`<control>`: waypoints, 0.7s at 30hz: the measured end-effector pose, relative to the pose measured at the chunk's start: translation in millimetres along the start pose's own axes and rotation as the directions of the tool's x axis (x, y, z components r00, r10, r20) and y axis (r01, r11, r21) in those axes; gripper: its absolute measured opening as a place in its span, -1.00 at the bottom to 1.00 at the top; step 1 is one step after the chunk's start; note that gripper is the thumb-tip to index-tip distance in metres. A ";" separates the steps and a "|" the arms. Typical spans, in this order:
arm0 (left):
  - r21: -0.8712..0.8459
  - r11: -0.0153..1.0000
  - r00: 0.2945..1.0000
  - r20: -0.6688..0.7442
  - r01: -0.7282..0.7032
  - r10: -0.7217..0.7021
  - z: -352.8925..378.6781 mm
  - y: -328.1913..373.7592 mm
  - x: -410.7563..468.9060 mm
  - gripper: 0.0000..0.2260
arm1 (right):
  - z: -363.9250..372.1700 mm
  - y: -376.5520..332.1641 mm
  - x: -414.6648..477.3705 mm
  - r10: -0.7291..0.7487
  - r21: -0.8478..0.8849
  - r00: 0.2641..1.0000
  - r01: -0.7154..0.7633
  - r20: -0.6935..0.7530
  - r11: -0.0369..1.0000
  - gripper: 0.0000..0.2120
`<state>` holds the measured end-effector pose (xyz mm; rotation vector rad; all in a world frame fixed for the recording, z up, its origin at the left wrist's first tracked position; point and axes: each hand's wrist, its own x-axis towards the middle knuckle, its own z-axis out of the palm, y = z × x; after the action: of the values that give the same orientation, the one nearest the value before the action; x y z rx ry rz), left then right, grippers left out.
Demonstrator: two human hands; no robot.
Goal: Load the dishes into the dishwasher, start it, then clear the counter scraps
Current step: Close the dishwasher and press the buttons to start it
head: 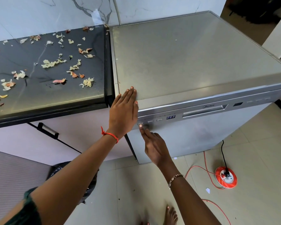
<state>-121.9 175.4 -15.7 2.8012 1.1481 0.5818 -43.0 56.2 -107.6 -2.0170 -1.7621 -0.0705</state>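
Observation:
The silver dishwasher point(193, 62) stands with its door closed, and its display point(170, 117) is lit with blue digits. My left hand point(124, 109) lies flat with straight fingers on the front left corner of its top. My right hand point(154, 146) reaches up from below, and its extended index fingertip touches the leftmost button point(140, 124) on the control strip. Vegetable peel scraps point(52, 63) lie scattered over the dark counter point(47, 98) to the left.
A black bin bag point(88, 187) sits on the floor under my left arm. An orange extension reel point(226, 177) with a black plug and orange cable lies on the tiled floor at right. A drawer handle point(48, 130) juts out below the counter. My bare foot point(170, 215) is at bottom.

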 end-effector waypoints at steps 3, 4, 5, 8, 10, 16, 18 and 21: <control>-0.005 1.000 1.000 -0.004 -0.002 0.002 -0.8 0.4 -0.1 -0.55 | -2.5 2.8 -1.6 -0.012 -0.005 1.000 0.012 0.013 1.000 -0.24; -0.009 1.000 1.000 -0.005 0.000 0.000 -1.3 0.2 -0.1 -0.55 | -2.7 3.5 -2.5 -0.017 -0.002 1.000 0.017 0.016 1.000 -0.24; -0.012 1.000 1.000 -0.006 0.002 -0.002 -1.8 0.2 -0.2 -0.55 | -3.6 4.3 -3.3 -0.020 0.004 1.000 0.019 0.020 1.000 -0.24; -0.015 1.000 1.000 -0.007 0.000 0.000 -2.6 0.5 0.1 -0.56 | -7.5 7.1 -3.8 -0.018 0.014 0.999 0.017 0.033 1.000 -0.23; -0.020 1.000 1.000 -0.010 -0.002 0.002 -2.7 0.5 0.0 -0.56 | -9.7 9.0 -3.7 -0.019 0.004 0.999 0.018 0.048 1.000 -0.23; -0.041 0.999 1.000 -0.030 -0.001 0.000 -2.5 1.2 -0.6 -0.58 | -9.8 17.1 -12.1 0.005 0.049 0.993 -0.011 0.121 0.999 -0.26; -0.042 0.999 1.000 -0.031 0.001 -0.003 -2.5 1.6 -0.6 -0.58 | -11.1 19.5 -15.5 0.018 0.041 0.996 -0.022 0.084 0.999 -0.23; -0.043 0.999 0.999 -0.033 0.008 -0.009 -2.4 2.0 -0.9 -0.57 | -13.0 20.8 -17.2 0.014 0.017 1.000 -0.015 0.027 1.000 -0.22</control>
<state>-122.0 173.1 -13.3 2.7591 1.1385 0.6468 -23.0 33.8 -108.0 -2.0273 -1.7581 -0.0231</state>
